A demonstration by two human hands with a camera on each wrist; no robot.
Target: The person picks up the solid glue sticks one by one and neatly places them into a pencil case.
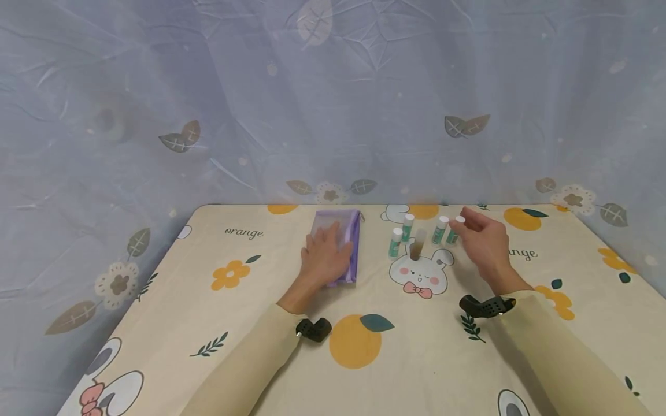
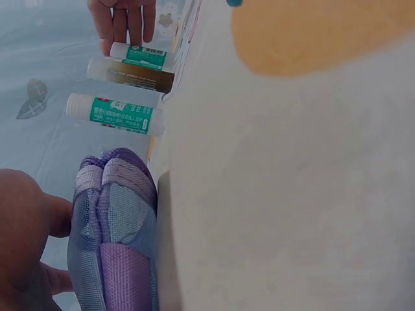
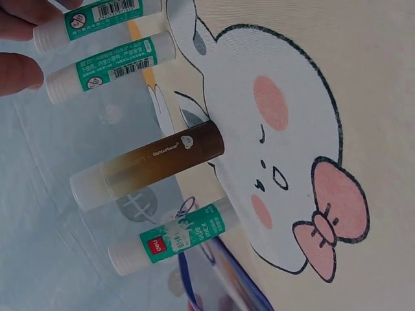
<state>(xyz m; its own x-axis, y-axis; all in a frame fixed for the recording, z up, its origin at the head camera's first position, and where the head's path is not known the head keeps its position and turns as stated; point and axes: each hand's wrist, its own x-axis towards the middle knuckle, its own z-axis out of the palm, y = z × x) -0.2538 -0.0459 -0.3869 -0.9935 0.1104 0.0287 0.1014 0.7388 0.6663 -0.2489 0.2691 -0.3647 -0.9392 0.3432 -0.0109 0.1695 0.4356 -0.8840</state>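
Observation:
My left hand (image 1: 325, 257) rests on a purple mesh zip pouch (image 1: 355, 254), its fingers spread over the top. In the left wrist view the pouch (image 2: 123, 227) looks thick and padded, with ribbed purple edging. My right hand (image 1: 485, 240) is at the right end of a group of upright sticks, fingers loosely bent around the white cap of the rightmost green glue stick (image 3: 107, 21). A gap shows between its thumb (image 3: 19, 73) and that cap. Close beside stands another green glue stick (image 3: 110, 67). A brown stick with a clear cap (image 3: 155, 162) stands nearer me.
Two more green glue sticks, one nearer (image 1: 395, 242) and one farther back (image 1: 407, 227), stand left of the brown stick. A patterned cloth (image 1: 260, 323) covers the table. Behind its far edge hangs a grey-blue curtain (image 1: 333, 104). Both wrists wear black straps.

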